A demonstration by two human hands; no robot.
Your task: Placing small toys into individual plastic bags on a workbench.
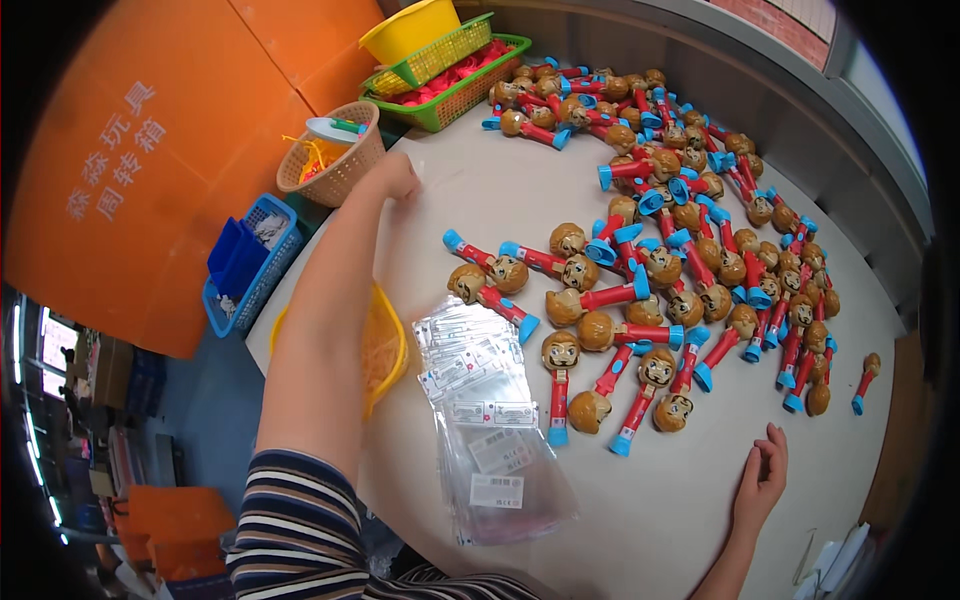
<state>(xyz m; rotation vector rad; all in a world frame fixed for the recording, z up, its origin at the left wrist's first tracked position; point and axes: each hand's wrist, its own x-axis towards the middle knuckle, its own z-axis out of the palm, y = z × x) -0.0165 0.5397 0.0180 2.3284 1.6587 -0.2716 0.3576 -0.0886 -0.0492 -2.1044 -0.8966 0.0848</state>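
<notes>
Stack of clear plastic bags (490, 430) is closest, fanned out on the pale table (650, 510). Right hand (758, 488) is off to the right of it, fingers loosely curled, nothing in them. Past the bags there's a big messy spread of red-and-blue toys with brown-haired heads (662, 267). Left hand (400, 178) is way out by the tan basket (345, 172), fingers bent inward; can't tell if they've got anything.

Bearded, brown-haired toy figures (662, 267) with red shafts and blue ends: lying loose at mixed angles, many overlapping, across far and right tabletop (650, 500). Clear printed bags (482, 420): lying flat, overlapped in a fanned stack, left of nearest figures.
</notes>
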